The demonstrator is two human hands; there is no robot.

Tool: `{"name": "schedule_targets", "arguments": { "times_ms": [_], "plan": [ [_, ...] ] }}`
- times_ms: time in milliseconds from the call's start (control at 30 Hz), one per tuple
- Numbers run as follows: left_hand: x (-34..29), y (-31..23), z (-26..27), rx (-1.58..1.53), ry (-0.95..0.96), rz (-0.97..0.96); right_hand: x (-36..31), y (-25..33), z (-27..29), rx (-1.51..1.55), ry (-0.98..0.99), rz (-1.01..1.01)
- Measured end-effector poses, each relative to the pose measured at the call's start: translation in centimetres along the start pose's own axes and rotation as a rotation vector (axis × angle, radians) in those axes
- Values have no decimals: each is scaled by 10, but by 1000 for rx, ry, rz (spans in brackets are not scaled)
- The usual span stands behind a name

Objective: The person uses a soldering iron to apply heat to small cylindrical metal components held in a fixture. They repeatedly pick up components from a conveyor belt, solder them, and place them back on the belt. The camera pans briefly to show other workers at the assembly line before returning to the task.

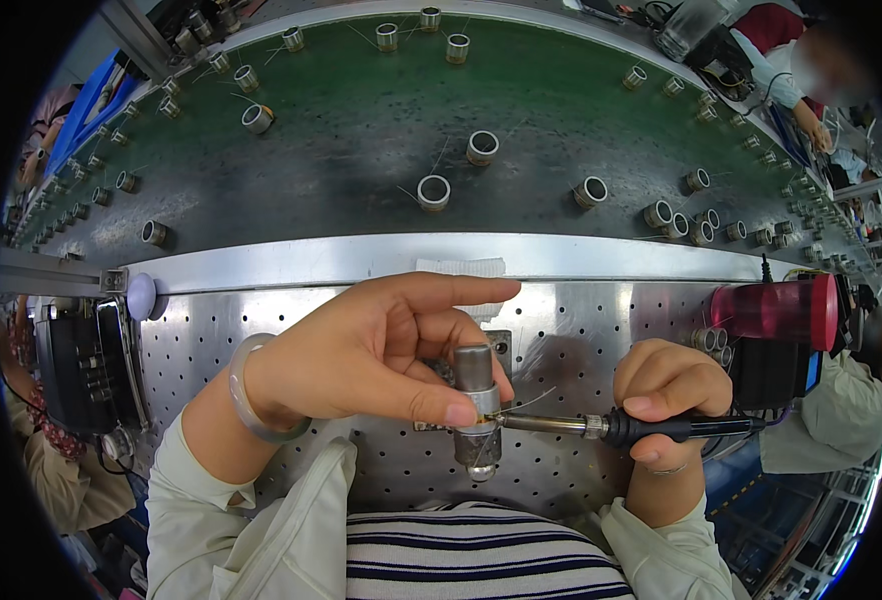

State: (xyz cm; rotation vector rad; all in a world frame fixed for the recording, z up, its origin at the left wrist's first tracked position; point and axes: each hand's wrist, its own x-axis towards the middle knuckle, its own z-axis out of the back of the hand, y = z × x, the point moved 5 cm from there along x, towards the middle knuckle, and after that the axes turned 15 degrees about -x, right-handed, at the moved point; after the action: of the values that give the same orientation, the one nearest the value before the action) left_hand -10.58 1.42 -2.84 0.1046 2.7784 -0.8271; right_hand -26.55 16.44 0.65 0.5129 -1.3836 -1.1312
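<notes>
My left hand [376, 350] pinches a short metal ring [486, 404] between thumb and fingers, with its index finger stretched out to the right. The ring sits around a dark metal post [474, 368], which ends in a rounded shiny tip toward me. In my right hand [669, 398] is a soldering iron [651, 427], its black handle gripped between thumb and fingers. The iron's metal tip points left and meets the ring's side beside my left thumb. A thin wire [531, 400] sticks out from the ring there. My left fingers hide part of the ring's far side.
Beyond the perforated metal bench [581, 340] runs a green belt [351, 150] carrying many similar rings with thin wires. A pink container [776, 310] stands at right, beside several metal rings [711, 340]. A black device [81, 365] is at left. People sit around the belt.
</notes>
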Motion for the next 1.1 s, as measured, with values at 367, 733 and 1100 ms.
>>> {"name": "schedule_targets", "arguments": {
  "times_ms": [367,733,1100],
  "plan": [
    [4,2,-3,11,-35,-11,-2,-1,5,-20,16,38],
    [14,8,0,43,-45,-25,-8,-11,14,-32,8,59],
    [19,10,-2,50,-66,-30,-7,-9,17,-79,36,93]
  ]
}}
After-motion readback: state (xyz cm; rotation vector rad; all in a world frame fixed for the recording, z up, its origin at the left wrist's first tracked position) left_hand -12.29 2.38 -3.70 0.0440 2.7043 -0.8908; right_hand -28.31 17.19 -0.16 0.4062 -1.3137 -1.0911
